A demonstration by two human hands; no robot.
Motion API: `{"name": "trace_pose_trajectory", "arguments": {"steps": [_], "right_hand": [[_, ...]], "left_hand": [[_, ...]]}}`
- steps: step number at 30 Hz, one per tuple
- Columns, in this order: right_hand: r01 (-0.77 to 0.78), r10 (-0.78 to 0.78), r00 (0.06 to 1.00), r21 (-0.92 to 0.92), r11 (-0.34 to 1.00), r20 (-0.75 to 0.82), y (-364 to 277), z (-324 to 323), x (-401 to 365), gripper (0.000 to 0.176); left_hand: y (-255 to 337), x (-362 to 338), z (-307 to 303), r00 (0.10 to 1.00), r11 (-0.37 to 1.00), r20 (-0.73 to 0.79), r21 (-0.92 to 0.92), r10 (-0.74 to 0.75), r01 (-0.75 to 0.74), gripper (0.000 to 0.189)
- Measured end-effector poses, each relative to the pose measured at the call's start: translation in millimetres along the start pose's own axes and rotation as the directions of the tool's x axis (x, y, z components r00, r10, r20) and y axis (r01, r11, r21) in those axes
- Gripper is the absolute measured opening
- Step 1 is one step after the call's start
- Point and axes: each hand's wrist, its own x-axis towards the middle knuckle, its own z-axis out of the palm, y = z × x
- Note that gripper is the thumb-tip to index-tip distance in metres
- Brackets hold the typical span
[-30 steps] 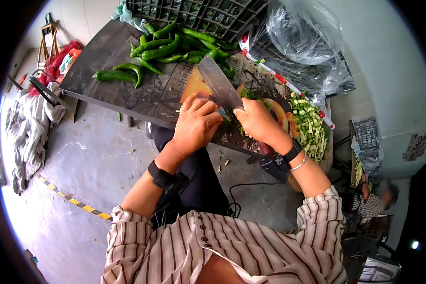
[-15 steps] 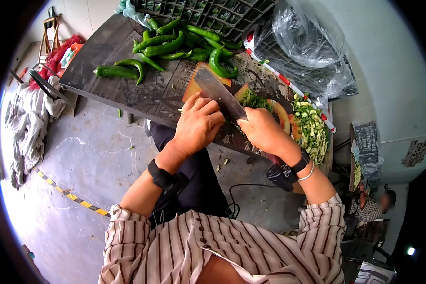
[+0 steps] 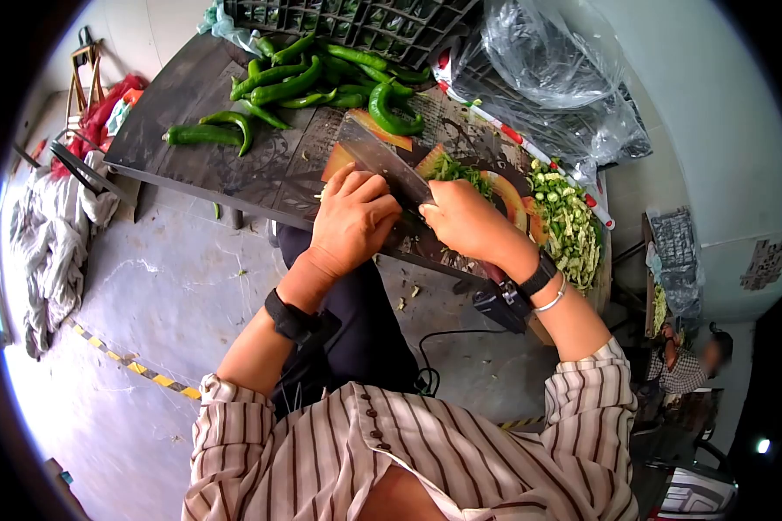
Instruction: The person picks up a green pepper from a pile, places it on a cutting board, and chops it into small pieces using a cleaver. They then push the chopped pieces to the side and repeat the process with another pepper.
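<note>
In my right hand (image 3: 471,219) is the handle of a broad cleaver (image 3: 381,154), its blade slanting up and left over the table. Curled close beside the blade, my left hand (image 3: 354,213) presses down with bent fingers. A small pale-green bit of pepper (image 3: 320,195) shows at its outer side; the rest is hidden under the fingers. Just right of the blade lie shredded green slices (image 3: 460,174). Farther right is a large heap of chopped green pepper (image 3: 569,227). Whole long green peppers (image 3: 295,82) are piled beyond the blade, with a curved one (image 3: 382,108) nearest it.
A black plastic crate (image 3: 356,22) stands at the table's far edge. Clear plastic wrap (image 3: 547,61) covers another crate on the right, behind a red-and-white strip (image 3: 513,135). Below the dark table (image 3: 174,161) are my legs and a black cable (image 3: 421,356). Another person (image 3: 682,369) sits at far right.
The whole scene has shifted slightly left and up in view. Both hands and the cleaver keep nearly the same place over the table; their grips look the same.
</note>
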Motion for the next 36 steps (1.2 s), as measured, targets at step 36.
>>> {"name": "trace_pose_trajectory", "arguments": {"steps": [36], "right_hand": [[0.100,-0.091,0.991,0.081,0.992,-0.101,22.3,17.9,8.8,0.023]], "left_hand": [[-4.8,-9.1,-14.2,0.998,0.989,-0.009,0.138,-0.060,0.061,0.021]]}}
